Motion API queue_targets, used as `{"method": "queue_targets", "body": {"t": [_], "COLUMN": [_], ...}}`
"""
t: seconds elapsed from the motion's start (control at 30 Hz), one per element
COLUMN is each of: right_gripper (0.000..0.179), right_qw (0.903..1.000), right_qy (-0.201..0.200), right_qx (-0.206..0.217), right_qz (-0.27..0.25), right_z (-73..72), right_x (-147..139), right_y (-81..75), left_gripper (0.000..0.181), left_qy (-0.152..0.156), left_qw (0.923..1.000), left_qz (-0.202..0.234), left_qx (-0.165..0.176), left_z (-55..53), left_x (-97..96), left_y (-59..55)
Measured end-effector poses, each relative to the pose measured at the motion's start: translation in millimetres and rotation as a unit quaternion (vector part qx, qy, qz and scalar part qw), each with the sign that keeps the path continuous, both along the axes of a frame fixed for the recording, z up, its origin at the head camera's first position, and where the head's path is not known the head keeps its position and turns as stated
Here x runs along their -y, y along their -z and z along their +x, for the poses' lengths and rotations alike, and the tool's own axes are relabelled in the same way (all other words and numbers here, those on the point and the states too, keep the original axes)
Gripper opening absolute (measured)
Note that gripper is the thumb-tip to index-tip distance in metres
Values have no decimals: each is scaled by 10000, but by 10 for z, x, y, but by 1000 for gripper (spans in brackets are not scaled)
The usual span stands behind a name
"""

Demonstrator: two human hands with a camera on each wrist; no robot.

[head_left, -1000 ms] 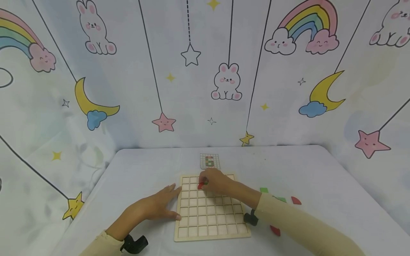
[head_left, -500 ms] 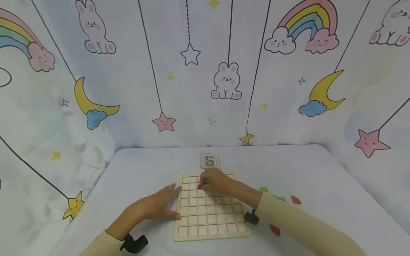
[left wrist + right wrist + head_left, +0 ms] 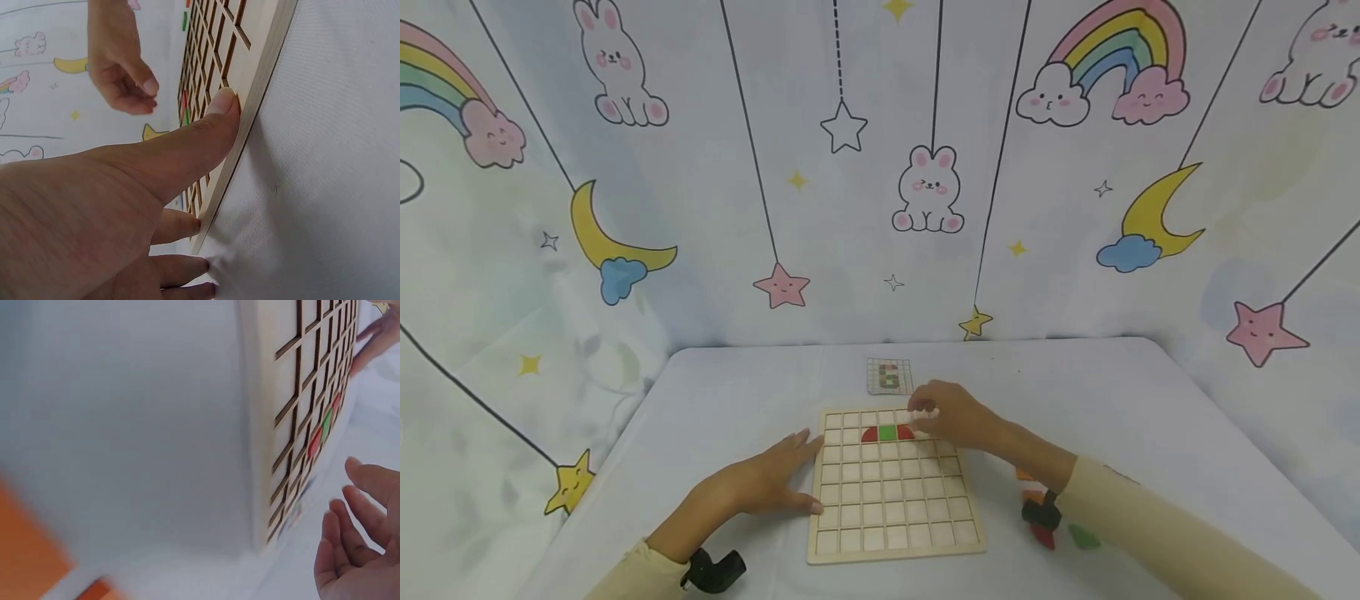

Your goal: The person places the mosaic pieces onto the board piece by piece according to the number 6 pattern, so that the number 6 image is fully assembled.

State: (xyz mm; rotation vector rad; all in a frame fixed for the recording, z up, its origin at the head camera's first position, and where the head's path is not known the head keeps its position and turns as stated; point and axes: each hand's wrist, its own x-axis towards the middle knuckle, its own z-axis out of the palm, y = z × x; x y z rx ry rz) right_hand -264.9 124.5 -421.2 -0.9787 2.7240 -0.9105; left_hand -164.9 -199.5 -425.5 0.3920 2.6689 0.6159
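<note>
A wooden grid board (image 3: 896,553) lies on the white table. In one of its upper rows sit a red quarter-round tile (image 3: 870,434), a green square tile (image 3: 887,432) and a second red quarter-round tile (image 3: 905,432), side by side. My left hand (image 3: 771,477) rests along the board's left edge, its thumb (image 3: 222,103) pressing on the rim in the left wrist view. Over the board's upper right part hovers my right hand (image 3: 955,414). Its fingers (image 3: 337,531) are loosely bent in the right wrist view, with nothing between them.
A small pattern card (image 3: 889,377) lies behind the board. To the right, partly under my right forearm, are loose tiles: orange ones (image 3: 1024,473), a red one (image 3: 1042,537) and a green one (image 3: 1084,537). A printed cloth backdrop (image 3: 850,208) stands behind the table.
My right hand has let go of the left red tile and moved right, uncovering the row of red, green and red tiles. The left hand has stayed at the board's edge.
</note>
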Motion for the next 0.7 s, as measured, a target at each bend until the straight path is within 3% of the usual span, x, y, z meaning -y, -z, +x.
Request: {"method": "queue_targets", "body": {"t": [0.37, 0.7], "right_gripper": [35, 44], "right_qw": [9932, 9779], "right_qy": [1153, 1695], "right_qx": [127, 1161], "right_qz": [-81, -381], "right_z": [85, 313], "right_x": [-926, -1470], "right_y": [48, 71], "left_gripper": [105, 106], "left_qy": [24, 60], "left_qw": [10000, 10000], "left_qz": [24, 8], "left_qx": [-7, -36], "left_z": [11, 35], "left_x": [-9, -14], "left_y": [2, -39]}}
